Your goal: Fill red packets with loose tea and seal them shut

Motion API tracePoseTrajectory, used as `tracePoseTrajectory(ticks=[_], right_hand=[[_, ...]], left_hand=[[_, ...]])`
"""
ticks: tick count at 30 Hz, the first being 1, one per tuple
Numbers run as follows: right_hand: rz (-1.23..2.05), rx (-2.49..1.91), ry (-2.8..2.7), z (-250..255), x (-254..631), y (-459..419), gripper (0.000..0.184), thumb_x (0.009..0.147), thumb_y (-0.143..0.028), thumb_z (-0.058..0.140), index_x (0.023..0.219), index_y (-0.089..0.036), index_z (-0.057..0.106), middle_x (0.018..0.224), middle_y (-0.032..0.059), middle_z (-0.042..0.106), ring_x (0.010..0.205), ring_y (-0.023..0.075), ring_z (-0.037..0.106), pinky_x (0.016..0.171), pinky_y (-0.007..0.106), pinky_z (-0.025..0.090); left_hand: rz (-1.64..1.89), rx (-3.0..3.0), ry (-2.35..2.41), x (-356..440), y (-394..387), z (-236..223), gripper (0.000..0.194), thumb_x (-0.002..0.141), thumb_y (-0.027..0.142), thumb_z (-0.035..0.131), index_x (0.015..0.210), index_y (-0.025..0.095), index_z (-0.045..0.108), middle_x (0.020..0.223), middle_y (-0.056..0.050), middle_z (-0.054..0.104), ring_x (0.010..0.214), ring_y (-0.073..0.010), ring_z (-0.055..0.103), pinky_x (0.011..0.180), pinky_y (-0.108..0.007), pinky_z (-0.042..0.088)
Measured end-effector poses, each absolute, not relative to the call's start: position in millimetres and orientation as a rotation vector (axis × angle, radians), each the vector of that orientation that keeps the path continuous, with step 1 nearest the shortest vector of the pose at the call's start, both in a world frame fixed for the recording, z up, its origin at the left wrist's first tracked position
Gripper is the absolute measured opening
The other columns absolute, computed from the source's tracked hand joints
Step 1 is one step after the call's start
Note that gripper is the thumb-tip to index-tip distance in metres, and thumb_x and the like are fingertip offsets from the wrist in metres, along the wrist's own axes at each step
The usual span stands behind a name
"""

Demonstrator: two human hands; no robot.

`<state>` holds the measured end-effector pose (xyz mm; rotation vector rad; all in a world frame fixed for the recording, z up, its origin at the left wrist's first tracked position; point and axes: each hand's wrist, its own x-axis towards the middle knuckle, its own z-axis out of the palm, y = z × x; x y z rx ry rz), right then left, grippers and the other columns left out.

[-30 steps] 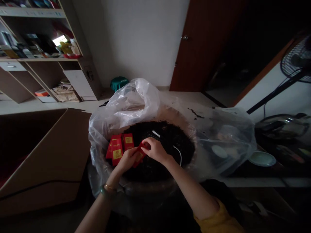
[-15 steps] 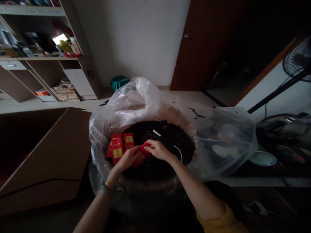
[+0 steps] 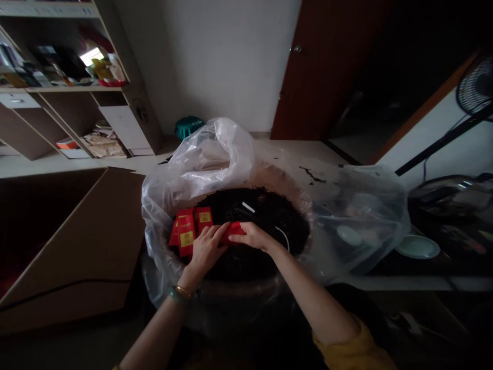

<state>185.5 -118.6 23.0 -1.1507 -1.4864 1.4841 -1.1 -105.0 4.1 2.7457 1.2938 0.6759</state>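
A red packet (image 3: 232, 233) is held between both hands above dark loose material (image 3: 265, 205) that looks like tea leaves. My left hand (image 3: 208, 249) grips its left side, fingers curled over the top. On the other side, my right hand (image 3: 252, 236) pinches it with thumb and fingers. Several red packets with yellow labels (image 3: 186, 237) lie on the dark material, left of my hands. The material fills a round container lined with a clear plastic bag (image 3: 162, 205). A small white-and-black object (image 3: 248, 207) and a white curved strip (image 3: 284, 236) lie on the material.
An open cardboard box (image 3: 88, 246) stands at left. Clear plastic (image 3: 358, 221) spreads at right, beside a pale dish (image 3: 418, 246). Behind are a shelf unit (image 3: 127, 123), a green covered bin (image 3: 188, 127) and a brown door (image 3: 304, 77). A fan (image 3: 475, 87) stands far right.
The red packet has been turned in my hands, so its yellow label no longer shows. My left hand has shifted right and now covers more of it.
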Motion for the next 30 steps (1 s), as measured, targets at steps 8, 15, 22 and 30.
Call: tracePoseTrajectory(ticks=[8, 15, 22, 30], right_hand=[[1.453, -1.334, -1.334, 8, 180, -120, 0.046, 0.082, -0.059, 0.052, 0.083, -0.015, 0.068, 0.077, 0.0029, 0.068, 0.079, 0.0203, 0.061, 0.085, 0.039, 0.044], [1.54, -1.177, -1.235, 4, 176, -122, 0.058, 0.079, -0.068, 0.051, 0.099, -0.017, 0.069, 0.097, 0.0064, 0.071, 0.104, 0.0244, 0.06, 0.104, 0.044, 0.035], [1.606, -1.093, -1.134, 4, 180, -128, 0.056, 0.076, -0.067, 0.056, 0.102, -0.019, 0.069, 0.104, 0.0052, 0.07, 0.106, 0.023, 0.059, 0.107, 0.044, 0.033], [1.668, -0.997, -1.112, 3, 180, -130, 0.057, 0.077, -0.069, 0.053, 0.101, -0.02, 0.068, 0.103, 0.0039, 0.07, 0.109, 0.0221, 0.057, 0.107, 0.042, 0.032]], left_hand=[[0.759, 2.747, 1.472, 14, -118, 2, 0.064, 0.072, 0.031, 0.071, 0.133, 0.025, 0.05, 0.13, -0.008, 0.059, 0.123, -0.0363, 0.043, 0.099, -0.052, 0.036], [0.888, 2.69, 1.498, 18, -116, -14, 0.051, 0.081, 0.026, 0.061, 0.132, 0.029, 0.051, 0.136, -0.006, 0.055, 0.115, -0.0324, 0.051, 0.094, -0.048, 0.042], [0.973, 2.685, 1.334, 20, -111, -28, 0.056, 0.076, 0.026, 0.067, 0.13, 0.024, 0.052, 0.13, -0.007, 0.06, 0.119, -0.0315, 0.05, 0.097, -0.046, 0.044], [1.016, 2.671, 1.268, 19, -111, -27, 0.058, 0.072, 0.03, 0.072, 0.126, 0.023, 0.055, 0.125, -0.008, 0.063, 0.109, -0.0295, 0.055, 0.094, -0.043, 0.047]])
